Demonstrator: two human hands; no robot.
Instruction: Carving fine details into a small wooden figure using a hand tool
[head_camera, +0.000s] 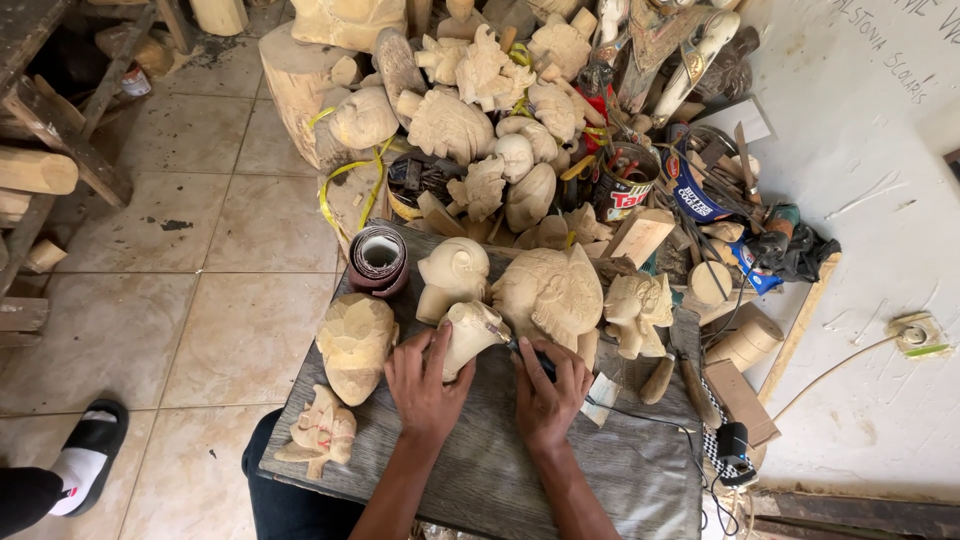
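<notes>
head cam | steep downward view | close over grey board (560, 470) | single view

Grey wooden board (480, 470): pale wood carvings (355, 345), sandpaper roll (378, 260)

A roll of sandpaper (378, 260) is standing beside my board; unfinished wooden carvings (480, 110) are lying heaped beyond it.

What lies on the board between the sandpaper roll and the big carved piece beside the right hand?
In the head view, a pale rounded carving stands between the sandpaper roll and the big carved piece.
</notes>
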